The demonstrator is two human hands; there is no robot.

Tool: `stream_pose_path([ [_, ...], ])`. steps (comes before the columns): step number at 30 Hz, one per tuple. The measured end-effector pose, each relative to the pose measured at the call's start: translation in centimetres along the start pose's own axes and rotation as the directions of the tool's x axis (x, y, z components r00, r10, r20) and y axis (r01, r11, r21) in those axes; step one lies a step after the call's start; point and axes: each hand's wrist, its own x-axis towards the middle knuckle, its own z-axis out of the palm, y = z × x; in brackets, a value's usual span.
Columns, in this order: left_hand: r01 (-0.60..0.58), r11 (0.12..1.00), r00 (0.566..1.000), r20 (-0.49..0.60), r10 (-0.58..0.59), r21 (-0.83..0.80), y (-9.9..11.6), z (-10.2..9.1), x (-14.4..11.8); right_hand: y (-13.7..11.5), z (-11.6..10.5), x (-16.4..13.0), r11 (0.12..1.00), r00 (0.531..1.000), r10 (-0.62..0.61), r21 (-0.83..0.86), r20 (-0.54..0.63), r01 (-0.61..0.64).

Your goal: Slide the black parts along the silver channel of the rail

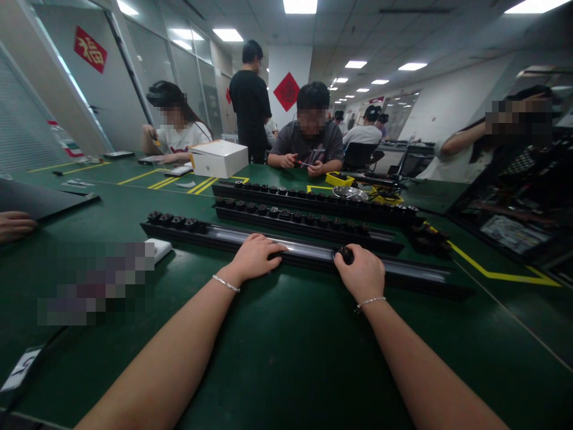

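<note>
A long black rail (308, 249) with a shiny channel lies across the green table in front of me. My left hand (256, 255) rests over its near edge, fingers stretched out and holding nothing. In my right hand (362, 270) is a small round black part (346, 255), gripped at the rail's channel; whether it is seated there I cannot tell. Several black parts (178, 220) sit in a row at the rail's left end. Behind lie a second rail (380, 239) and a third rail (224, 190), both lined with similar parts.
Beyond the rails stand a white box (219, 158) and a yellow tray (339, 179). A loose cluster of black parts (427, 239) lies at the right. Another person's hand (17, 226) is at the left edge. Across the table a person holds a screwdriver (303, 163).
</note>
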Motion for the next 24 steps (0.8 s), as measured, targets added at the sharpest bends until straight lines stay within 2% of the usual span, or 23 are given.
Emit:
stream_pose_path([
  [24, 0.0, 1.0, 1.0, 0.005, 0.0, 0.016, -0.03, 0.11, 0.04, 0.36, 0.24, -0.22, 1.0, 0.999, 0.018, 0.006, -0.028, -0.018],
])
